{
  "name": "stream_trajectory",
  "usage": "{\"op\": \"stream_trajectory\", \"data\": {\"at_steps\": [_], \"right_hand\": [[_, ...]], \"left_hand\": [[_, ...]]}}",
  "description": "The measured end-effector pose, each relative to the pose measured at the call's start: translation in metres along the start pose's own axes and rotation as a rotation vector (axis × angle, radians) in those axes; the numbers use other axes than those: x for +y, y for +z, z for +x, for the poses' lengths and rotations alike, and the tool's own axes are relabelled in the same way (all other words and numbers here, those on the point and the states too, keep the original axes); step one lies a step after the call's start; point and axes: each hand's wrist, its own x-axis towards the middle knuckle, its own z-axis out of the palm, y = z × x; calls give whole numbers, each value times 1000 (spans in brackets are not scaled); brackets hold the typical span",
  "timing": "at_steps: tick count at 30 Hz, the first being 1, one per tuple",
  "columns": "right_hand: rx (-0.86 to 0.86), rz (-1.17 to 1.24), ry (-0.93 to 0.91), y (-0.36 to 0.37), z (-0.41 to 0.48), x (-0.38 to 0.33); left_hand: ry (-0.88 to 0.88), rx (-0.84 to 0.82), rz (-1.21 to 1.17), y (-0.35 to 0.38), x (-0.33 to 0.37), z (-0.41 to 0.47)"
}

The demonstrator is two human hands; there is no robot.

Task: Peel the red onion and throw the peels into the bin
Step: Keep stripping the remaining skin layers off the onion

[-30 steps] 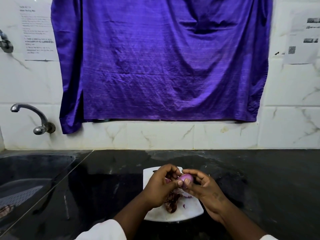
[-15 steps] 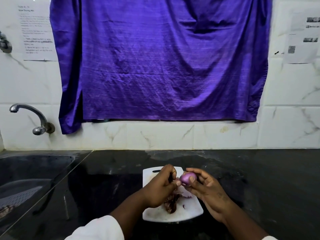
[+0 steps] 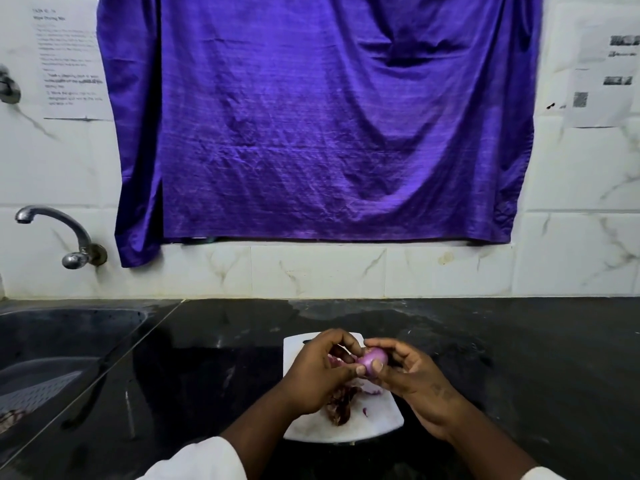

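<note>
A small red onion (image 3: 373, 359), shiny pink-purple where bare, is held above a white cutting board (image 3: 377, 422) on the black counter. My right hand (image 3: 412, 379) grips it with thumb and curled fingers. My left hand (image 3: 322, 374) is curled against the onion's left side, its thumb on the onion, with a loose piece of purple skin (image 3: 337, 360) between its fingers. A heap of dark dry peels (image 3: 341, 405) lies on the board below my hands. No bin is in view.
A dark sink (image 3: 62, 358) with a grey drain mat sits at the left, with a metal tap (image 3: 59, 233) on the wall above. A purple cloth (image 3: 318, 126) hangs on the white tiled wall. Black countertop (image 3: 519, 358) stretches to the right.
My left hand has closed back onto the onion's left side, and a strip of purple skin now shows between its fingers. The onion has turned slightly in my right hand.
</note>
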Motion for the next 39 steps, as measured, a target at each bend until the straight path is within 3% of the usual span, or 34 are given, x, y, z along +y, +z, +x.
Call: {"op": "stream_trajectory", "data": {"at_steps": [14,18,20,26,39], "right_hand": [[-113,-104,-17,-3,3,-6],[-64,-44,-21,-7,7,-7],[-7,55,-18,-9,10,-6],[21,188,7,0,19,2],[-29,141,36,-3,39,21]], "left_hand": [[-60,-219,97,-25,12,14],[-52,-263,158,-24,10,15],[-47,-237,175,-20,5,13],[2,48,46,-4,-14,4],[20,114,-21,-2,-27,14]]}}
